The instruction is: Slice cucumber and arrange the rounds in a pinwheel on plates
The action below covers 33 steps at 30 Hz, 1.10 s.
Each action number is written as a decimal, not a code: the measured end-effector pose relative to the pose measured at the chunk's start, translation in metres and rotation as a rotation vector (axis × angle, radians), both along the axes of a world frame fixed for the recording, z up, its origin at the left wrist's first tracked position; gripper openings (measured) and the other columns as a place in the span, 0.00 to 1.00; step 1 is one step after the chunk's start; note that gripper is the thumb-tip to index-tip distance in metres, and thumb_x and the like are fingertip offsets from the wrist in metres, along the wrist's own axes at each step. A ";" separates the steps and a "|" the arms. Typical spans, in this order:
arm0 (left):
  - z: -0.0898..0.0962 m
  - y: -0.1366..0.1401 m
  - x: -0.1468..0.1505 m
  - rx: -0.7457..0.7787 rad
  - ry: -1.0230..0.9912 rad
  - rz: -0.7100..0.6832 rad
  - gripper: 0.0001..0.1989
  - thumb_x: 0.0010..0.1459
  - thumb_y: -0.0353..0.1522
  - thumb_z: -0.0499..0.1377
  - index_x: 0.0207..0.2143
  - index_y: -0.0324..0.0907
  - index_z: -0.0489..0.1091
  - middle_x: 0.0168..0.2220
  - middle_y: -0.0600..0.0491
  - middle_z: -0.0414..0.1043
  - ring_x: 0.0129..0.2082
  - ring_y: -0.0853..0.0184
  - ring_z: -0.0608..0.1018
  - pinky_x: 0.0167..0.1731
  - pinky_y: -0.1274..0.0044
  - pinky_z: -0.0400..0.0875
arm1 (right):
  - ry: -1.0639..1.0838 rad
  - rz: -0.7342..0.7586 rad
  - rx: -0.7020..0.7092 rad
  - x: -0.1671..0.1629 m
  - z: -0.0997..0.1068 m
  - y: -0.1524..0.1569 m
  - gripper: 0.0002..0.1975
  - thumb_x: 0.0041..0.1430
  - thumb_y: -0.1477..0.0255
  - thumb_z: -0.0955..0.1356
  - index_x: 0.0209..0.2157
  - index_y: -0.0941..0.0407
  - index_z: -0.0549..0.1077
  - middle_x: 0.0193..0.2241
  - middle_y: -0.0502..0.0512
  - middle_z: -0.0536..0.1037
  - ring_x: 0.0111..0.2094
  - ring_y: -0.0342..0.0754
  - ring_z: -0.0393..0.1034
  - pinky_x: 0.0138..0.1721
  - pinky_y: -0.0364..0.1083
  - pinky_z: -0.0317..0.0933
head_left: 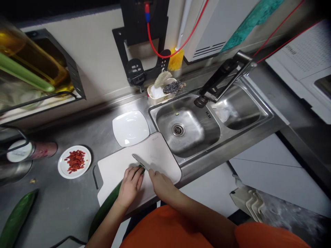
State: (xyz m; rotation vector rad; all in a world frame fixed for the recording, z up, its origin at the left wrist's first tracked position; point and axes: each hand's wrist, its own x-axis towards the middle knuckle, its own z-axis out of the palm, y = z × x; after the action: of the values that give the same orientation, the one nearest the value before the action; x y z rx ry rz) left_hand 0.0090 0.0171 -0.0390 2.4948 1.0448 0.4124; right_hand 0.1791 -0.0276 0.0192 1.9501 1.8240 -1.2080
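A long green cucumber (111,199) lies across the lower left of the white cutting board (113,164), running off its near edge. My left hand (131,182) is closed over the cucumber near its far end, fingers curled on top. In my right hand (159,182) is a kitchen knife (139,159), its handle hidden in my grip. The blade points up and left over the board and sits right beside my left fingertips, at the cucumber's end. Whether the edge is in the cucumber I cannot tell.
Beyond the board is a white square plate (131,129); left, a plate (61,168) of red dried berries (76,161). Another cucumber (19,213) lies far left. On the right are a steel sink (190,113) and black faucet (214,81). Behind stands a sponge holder (157,100).
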 end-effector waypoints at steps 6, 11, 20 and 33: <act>0.001 0.000 0.000 -0.003 -0.012 0.002 0.13 0.61 0.29 0.52 0.48 0.41 0.67 0.43 0.46 0.71 0.46 0.60 0.70 0.49 0.64 0.68 | -0.030 -0.027 0.007 -0.001 0.003 -0.004 0.20 0.59 0.84 0.54 0.51 0.58 0.61 0.38 0.59 0.74 0.38 0.48 0.72 0.36 0.43 0.62; -0.001 -0.001 -0.002 0.006 -0.015 0.009 0.14 0.60 0.30 0.52 0.48 0.41 0.67 0.44 0.46 0.70 0.47 0.59 0.70 0.49 0.64 0.67 | -0.096 -0.025 -0.056 0.004 0.027 -0.017 0.20 0.59 0.84 0.54 0.50 0.56 0.61 0.37 0.59 0.74 0.38 0.49 0.72 0.33 0.42 0.61; -0.003 -0.002 -0.002 0.040 -0.032 0.014 0.11 0.60 0.30 0.53 0.45 0.41 0.68 0.42 0.46 0.70 0.46 0.59 0.70 0.48 0.65 0.68 | -0.101 -0.029 -0.148 0.008 0.053 -0.030 0.18 0.58 0.85 0.54 0.45 0.55 0.62 0.35 0.58 0.73 0.36 0.50 0.73 0.31 0.42 0.60; -0.002 -0.002 -0.001 0.033 -0.036 0.013 0.12 0.61 0.31 0.52 0.45 0.42 0.68 0.42 0.46 0.71 0.46 0.59 0.71 0.47 0.63 0.69 | -0.086 -0.037 -0.141 0.009 0.052 -0.027 0.17 0.56 0.86 0.57 0.43 0.56 0.63 0.35 0.58 0.73 0.36 0.50 0.73 0.32 0.42 0.62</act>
State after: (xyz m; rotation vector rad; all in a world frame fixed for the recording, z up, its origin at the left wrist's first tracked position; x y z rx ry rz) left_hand 0.0077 0.0150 -0.0409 2.5015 1.0488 0.4807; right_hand 0.1877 -0.0547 0.0716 1.9340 1.6227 -1.2085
